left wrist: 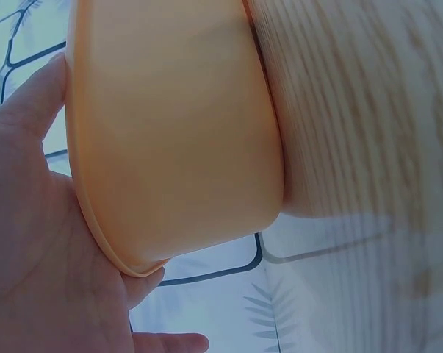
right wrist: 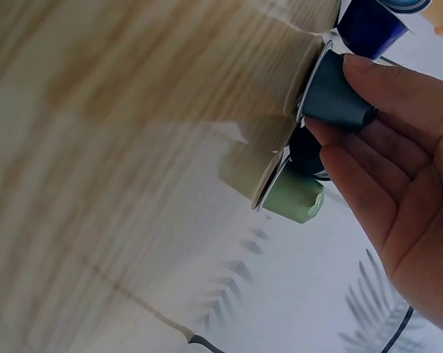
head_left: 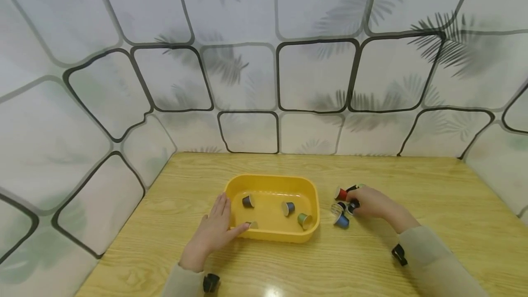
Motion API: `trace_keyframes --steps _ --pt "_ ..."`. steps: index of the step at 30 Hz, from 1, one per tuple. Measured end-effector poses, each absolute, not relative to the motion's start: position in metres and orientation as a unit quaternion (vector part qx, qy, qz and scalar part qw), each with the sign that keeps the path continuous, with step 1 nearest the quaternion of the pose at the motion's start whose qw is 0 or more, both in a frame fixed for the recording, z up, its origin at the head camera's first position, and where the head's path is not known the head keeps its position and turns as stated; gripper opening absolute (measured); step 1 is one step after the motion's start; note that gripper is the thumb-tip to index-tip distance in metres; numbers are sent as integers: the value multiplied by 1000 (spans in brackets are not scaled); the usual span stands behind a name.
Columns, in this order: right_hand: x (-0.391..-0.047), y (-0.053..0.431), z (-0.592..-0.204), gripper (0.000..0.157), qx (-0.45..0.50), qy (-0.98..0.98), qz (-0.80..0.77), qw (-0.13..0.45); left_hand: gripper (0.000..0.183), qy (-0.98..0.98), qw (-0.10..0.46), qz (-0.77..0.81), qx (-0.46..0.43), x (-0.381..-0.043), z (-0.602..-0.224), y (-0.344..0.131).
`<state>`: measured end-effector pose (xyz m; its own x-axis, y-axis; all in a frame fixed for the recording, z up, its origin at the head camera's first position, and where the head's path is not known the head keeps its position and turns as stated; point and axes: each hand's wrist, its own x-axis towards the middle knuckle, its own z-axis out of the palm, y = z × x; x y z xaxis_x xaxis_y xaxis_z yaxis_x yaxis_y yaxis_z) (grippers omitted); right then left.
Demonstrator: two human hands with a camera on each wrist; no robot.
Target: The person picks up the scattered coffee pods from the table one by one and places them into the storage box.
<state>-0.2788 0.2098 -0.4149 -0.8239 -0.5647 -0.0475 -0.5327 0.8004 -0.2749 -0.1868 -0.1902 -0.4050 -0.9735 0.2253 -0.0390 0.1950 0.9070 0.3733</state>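
A yellow plastic tub (head_left: 272,236) stands on the wooden table with several coffee capsules inside, among them a green capsule (head_left: 304,220) and a dark blue one (head_left: 248,201). My left hand (head_left: 212,233) rests on the tub's left rim, fingers extended and thumb along the front edge. To the right of the tub, my right hand (head_left: 375,203) pinches a dark teal capsule (right wrist: 337,90) between thumb and fingers at the table surface. Beside it in the right wrist view are a light green capsule (right wrist: 293,193) and a blue capsule (right wrist: 369,29).
A small cluster of loose capsules lies right of the tub, including a red capsule (head_left: 340,193) and a blue one (head_left: 342,221). A patterned cloth wall (head_left: 317,77) borders the table (head_left: 198,166) at the back and sides.
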Motion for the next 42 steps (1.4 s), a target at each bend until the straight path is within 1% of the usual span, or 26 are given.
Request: trace_keyframes --steps 8,17,27,35,42 --pt "-279 209 -414 21 -285 947 -128 72 90 976 40 187 107 -186 -404 -190" --pt "-276 210 -402 23 -320 938 -128 29 90 977 36 183 106 -187 -405 -190" --pt "-272 211 -387 20 -321 931 -172 9 90 976 37 184 107 -188 -406 -191" --pt "-273 211 -382 22 -324 926 -191 -20 92 976 37 183 109 -187 -404 -190" --pt "-271 209 -380 24 -320 925 -204 -24 92 977 40 182 107 -187 -404 -190"
